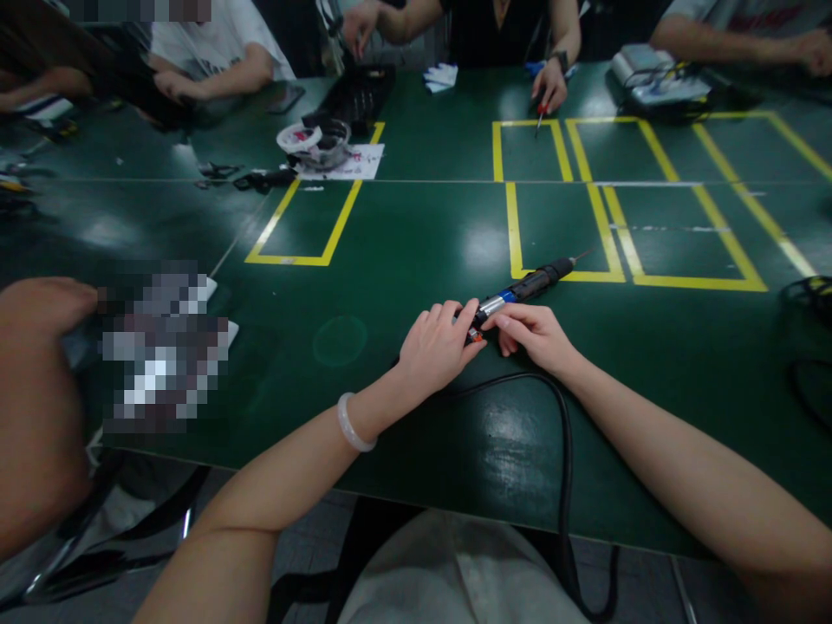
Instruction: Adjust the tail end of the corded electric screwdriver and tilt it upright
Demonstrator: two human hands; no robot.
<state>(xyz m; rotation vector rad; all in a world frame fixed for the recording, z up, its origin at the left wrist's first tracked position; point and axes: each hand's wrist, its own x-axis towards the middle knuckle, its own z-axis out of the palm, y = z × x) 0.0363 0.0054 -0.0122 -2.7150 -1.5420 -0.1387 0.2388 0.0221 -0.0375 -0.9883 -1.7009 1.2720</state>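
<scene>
An electric screwdriver [526,288] with a blue, silver and black body lies slanted over the green table, its thin bit pointing away to the right. Over its rear end curls my left hand [438,342], closed on it, a pale bangle on the wrist. My right hand [536,336] has bent fingers pinched against the body's near side, beside a small orange part [477,338]. What exactly lies under the fingertips is partly hidden. A black cable [567,451] loops between my forearms and drops over the table's near edge.
Yellow tape rectangles [565,277] mark the green table [416,234]. A clear round tub [331,143] stands on paper at the back left. Across the table, a person's hand [551,87] holds a red-handled screwdriver. Another person's arm [39,390] is close at left.
</scene>
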